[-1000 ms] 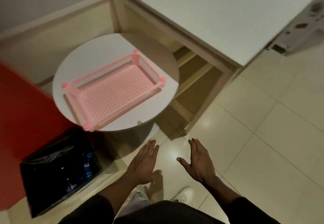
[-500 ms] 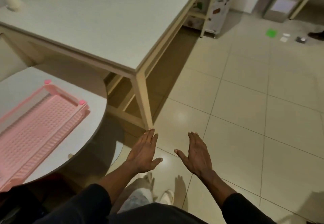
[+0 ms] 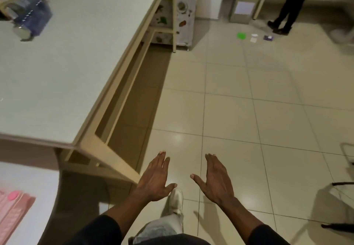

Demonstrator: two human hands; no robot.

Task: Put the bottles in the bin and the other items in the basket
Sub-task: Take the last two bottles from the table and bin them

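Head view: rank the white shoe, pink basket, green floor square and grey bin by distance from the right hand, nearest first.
1. White shoe, just left of and below the right hand.
2. Pink basket, far left edge.
3. Green square, on the floor ahead.
4. Grey bin, against the far wall.

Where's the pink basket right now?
In the head view's bottom-left corner, the pink basket sits on the round white table, left of the left hand.

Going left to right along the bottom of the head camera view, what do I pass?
pink basket → left hand → right hand
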